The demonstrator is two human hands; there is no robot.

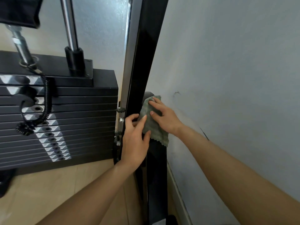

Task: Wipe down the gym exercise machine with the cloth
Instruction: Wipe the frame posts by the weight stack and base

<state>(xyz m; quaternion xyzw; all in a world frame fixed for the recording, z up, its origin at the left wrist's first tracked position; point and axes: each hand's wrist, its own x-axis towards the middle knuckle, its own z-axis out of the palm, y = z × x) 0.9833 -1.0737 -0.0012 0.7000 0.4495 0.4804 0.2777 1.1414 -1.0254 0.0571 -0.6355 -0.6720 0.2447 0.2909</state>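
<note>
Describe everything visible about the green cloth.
The cloth is a small, dull green, soft-looking rag with a zigzag-cut lower edge. It lies draped and creased against the black upright post of the machine, close to the grey wall. The right hand presses flat on its upper part; the left hand touches its left edge, fingers spread over it. Its bottom corner hangs free.
</note>
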